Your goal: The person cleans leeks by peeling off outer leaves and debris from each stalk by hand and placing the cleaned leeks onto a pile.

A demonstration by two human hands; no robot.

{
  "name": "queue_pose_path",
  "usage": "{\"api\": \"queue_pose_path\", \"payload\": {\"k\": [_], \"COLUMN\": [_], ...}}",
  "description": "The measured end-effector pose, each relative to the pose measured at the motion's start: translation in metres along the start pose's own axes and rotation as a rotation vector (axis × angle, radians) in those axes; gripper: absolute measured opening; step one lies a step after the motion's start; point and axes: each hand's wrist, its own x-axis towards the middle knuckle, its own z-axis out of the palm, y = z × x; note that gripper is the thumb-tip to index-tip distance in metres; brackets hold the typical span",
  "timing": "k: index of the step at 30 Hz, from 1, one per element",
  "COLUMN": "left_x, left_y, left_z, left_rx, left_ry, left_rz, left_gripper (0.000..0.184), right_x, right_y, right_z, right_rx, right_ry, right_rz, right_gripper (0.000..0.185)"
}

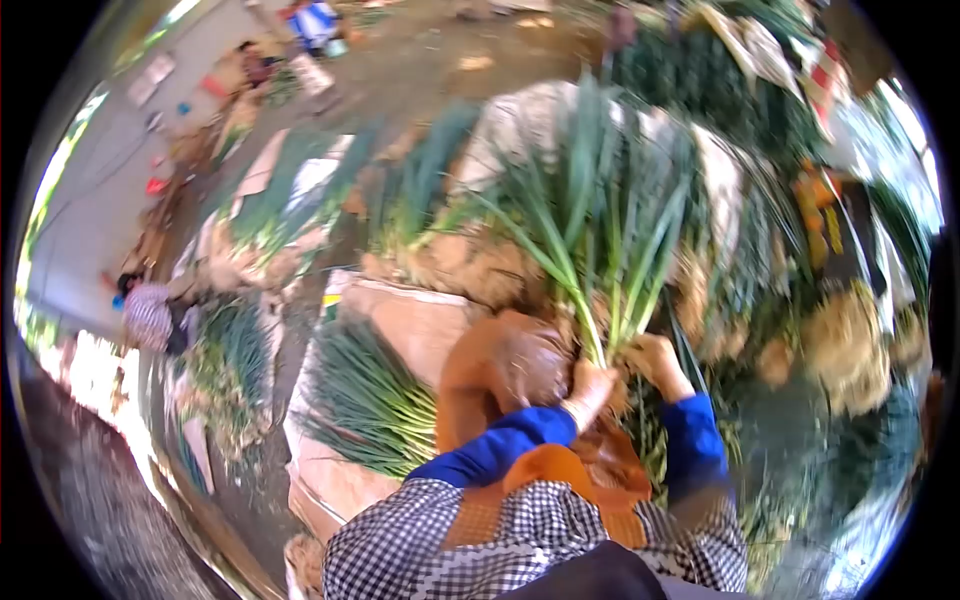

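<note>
Green onions (578,225) with long leaves stand up in front of me, leaves fanned away from my body. My left hand (590,388) is wrapped round their pale lower ends. Close beside it, my right hand (654,362) is closed with bent fingers at the base of the right-hand stalks. Whether its fingertips grip a stalk or a loose leaf is too blurred to tell. Under my forearms lies a shiny brown apron-like cover (535,365) over my lap. To the left, a pile of trimmed green onions (370,400) rests on a tan sheet (415,330).
Large bundles of green onions with root clumps (455,265) lie ahead. More roots (850,345) and a dark box with yellow marks (835,235) are at the right. Another person (150,312) sits at the far left beside a heap of green onions (230,355).
</note>
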Motion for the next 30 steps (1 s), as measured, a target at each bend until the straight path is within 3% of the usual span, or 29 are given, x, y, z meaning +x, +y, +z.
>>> {"api": "queue_pose_path", "payload": {"k": [1, 2, 3, 4, 5, 6, 7, 8, 10, 13, 14, 15, 17, 18, 19, 20, 21, 22, 23, 24, 26, 27, 29, 30], "left_x": [0.004, 0.000, 0.008, 0.011, 0.009, 0.004, 0.000, 0.000, 0.000, 0.000, 0.001, 0.001, 0.002, 0.005, 0.013, 0.021, 0.014, 0.005, 0.001, -0.002, -0.006, -0.001, 0.005, 0.001], "left_y": [-0.025, -0.014, -0.025, -0.027, -0.032, -0.023, -0.011, -0.011, -0.008, -0.005, -0.006, -0.006, -0.005, -0.009, -0.025, -0.041, -0.028, -0.013, 0.000, 0.001, 0.012, 0.007, -0.010, 0.000], "left_z": [0.006, 0.006, 0.011, 0.013, 0.014, 0.012, 0.012, 0.011, 0.010, 0.009, 0.011, 0.010, 0.009, 0.011, 0.015, 0.019, 0.015, 0.011, 0.008, 0.005, 0.001, 0.001, 0.007, 0.006], "left_rx": [-0.156, -0.171, -0.158, -0.117, -0.075, -0.379, -0.411, -0.564, -0.721, -0.499, -0.710, -0.654, -0.543, -0.748, -0.914, -1.080, -0.715, -0.347, -0.325, -0.375, -0.422, -0.428, -0.684, -0.566], "left_ry": [-0.001, -0.001, 0.001, -0.006, -0.018, -0.065, -0.031, -0.048, -0.065, -0.099, -0.104, -0.104, -0.103, -0.099, -0.094, -0.091, -0.105, -0.090, -0.173, -0.079, -0.113, -0.130, -0.126, -0.130], "left_rz": [0.043, 0.049, 0.087, 0.079, 0.057, -0.038, -0.021, -0.068, -0.119, -0.131, -0.191, -0.182, -0.166, -0.232, -0.232, -0.234, -0.132, -0.040, 0.000, -0.111, -0.068, -0.088, -0.058, -0.107], "left_gripper": [0.048, 0.045, 0.030, 0.032, 0.034, 0.040, 0.044, 0.044, 0.044, 0.044, 0.043, 0.043, 0.043, 0.042, 0.040, 0.038, 0.029, 0.022, 0.019, 0.025, 0.028, 0.029, 0.026, 0.024], "right_x": [-0.006, -0.008, -0.010, -0.010, -0.010, -0.005, -0.001, 0.003, 0.011, 0.019, 0.021, 0.021, 0.021, 0.024, 0.021, 0.022, 0.017, 0.013, 0.005, -0.014, -0.040, -0.054, -0.074, -0.083], "right_y": [-0.004, -0.015, -0.020, -0.028, -0.035, -0.044, -0.046, -0.017, -0.006, 0.024, 0.035, 0.002, 0.018, 0.045, 0.019, 0.035, 0.023, 0.012, 0.003, -0.002, -0.037, -0.043, -0.002, 0.027], "right_z": [0.004, 0.003, 0.003, 0.000, -0.010, -0.024, -0.032, -0.025, -0.026, -0.020, -0.018, -0.029, -0.024, -0.011, -0.020, -0.011, -0.010, -0.015, -0.016, -0.018, -0.046, -0.061, -0.060, -0.048], "right_rx": [0.133, 0.059, -0.016, -0.022, -0.065, -0.141, -0.215, -0.384, -0.408, -0.516, -0.589, -0.676, -0.564, -0.698, -0.731, -0.661, -0.582, -0.502, -0.378, -0.219, 0.103, 0.192, -0.148, -0.471], "right_ry": [0.029, 0.071, 0.122, 0.176, 0.102, -0.015, -0.125, -0.011, -0.092, -0.190, -0.256, -0.337, -0.260, -0.241, -0.288, -0.196, -0.159, -0.139, -0.159, -0.288, -0.574, -0.663, -0.767, -0.798], "right_rz": [0.186, 0.179, 0.183, 0.100, 0.142, 0.170, 0.199, -0.103, -0.165, -0.279, -0.378, -0.229, -0.378, -0.484, -0.344, -0.498, -0.477, -0.673, -0.743, -0.465, 0.082, 0.183, 0.281, 0.191], "right_gripper": [0.013, 0.017, 0.020, 0.028, 0.036, 0.038, 0.039, 0.038, 0.029, 0.025, 0.024, 0.022, 0.022, 0.021, 0.018, 0.013, 0.012, 0.010, 0.014, 0.016, 0.021, 0.025, 0.031, 0.034]}}
